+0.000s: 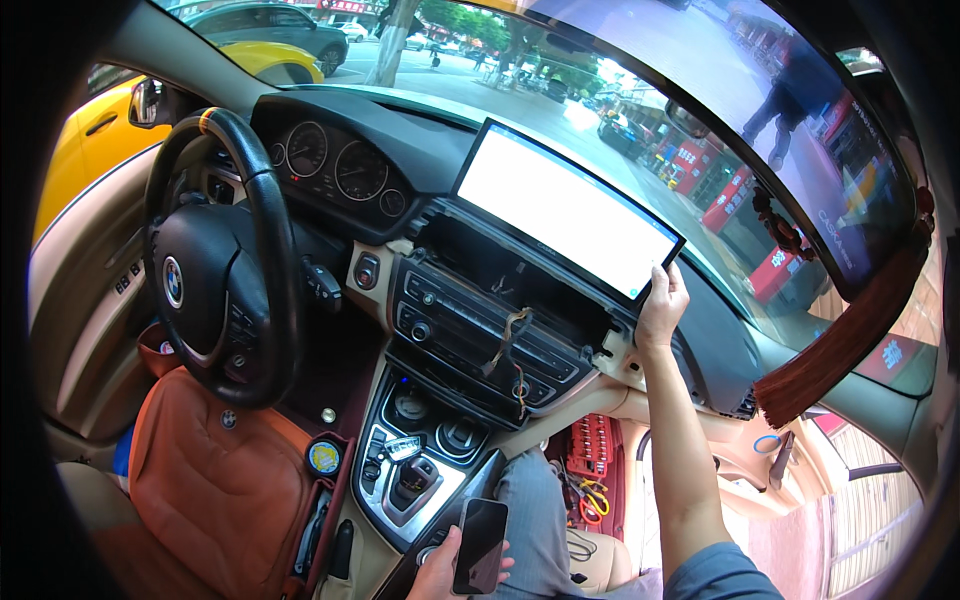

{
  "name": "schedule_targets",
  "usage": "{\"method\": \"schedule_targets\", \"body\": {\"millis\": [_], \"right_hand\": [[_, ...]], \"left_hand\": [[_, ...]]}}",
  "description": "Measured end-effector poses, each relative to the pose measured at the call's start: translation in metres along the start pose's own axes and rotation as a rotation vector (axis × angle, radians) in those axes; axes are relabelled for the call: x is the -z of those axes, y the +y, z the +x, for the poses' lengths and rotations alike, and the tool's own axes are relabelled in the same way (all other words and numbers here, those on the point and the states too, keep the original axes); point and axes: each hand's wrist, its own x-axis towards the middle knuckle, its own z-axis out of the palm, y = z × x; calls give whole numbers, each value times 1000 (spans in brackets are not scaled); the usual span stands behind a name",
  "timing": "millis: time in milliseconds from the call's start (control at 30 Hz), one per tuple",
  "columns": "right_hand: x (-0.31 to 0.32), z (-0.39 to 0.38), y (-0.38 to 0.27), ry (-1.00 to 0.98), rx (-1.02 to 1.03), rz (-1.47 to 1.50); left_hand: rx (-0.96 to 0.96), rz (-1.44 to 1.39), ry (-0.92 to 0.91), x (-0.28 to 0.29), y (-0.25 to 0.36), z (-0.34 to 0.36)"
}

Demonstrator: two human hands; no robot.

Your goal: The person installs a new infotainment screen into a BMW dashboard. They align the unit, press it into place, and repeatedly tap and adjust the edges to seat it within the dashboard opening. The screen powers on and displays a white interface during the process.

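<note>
My right hand [660,310] grips the lower right corner of a wide display [565,210] with a bright white screen, fingertips at its edge. The display sits tilted over an open dashboard cavity [530,290], where loose wires with connectors [510,340] hang across the control panel [430,320]. At the bottom centre, my left hand [445,560] holds a dark-screened phone [480,540] upright beside the centre console.
A steering wheel [270,240] stands left of an orange seat cushion [210,470]. A gear selector [415,480] is on the console. A red tool case [590,445] and yellow-handled tools [595,500] lie right of my leg [535,500]. An overhead screen [780,90] and hanging tassel [840,340] occupy the upper right.
</note>
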Motion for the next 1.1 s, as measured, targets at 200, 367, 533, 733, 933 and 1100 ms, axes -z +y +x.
{"method": "schedule_targets", "body": {"millis": [200,367,533,733,933,1100], "right_hand": [[1,0,1,-18,-2,14],[1,0,0,-5,-6,-8],[1,0,0,-5,-3,-50],[1,1,3,-20,-19,-51],[-1,-1,3,42,2,33],[6,3,11,26,-48,35]], "left_hand": [[-11,13,27,-2,-1,-1],[-23,40,21,1,-2,0],[-5,29,21,2,-2,1],[-2,17,8,3,-1,2],[-6,-10,-2,3,-1,3],[-12,1,1,3,-1,2]]}}
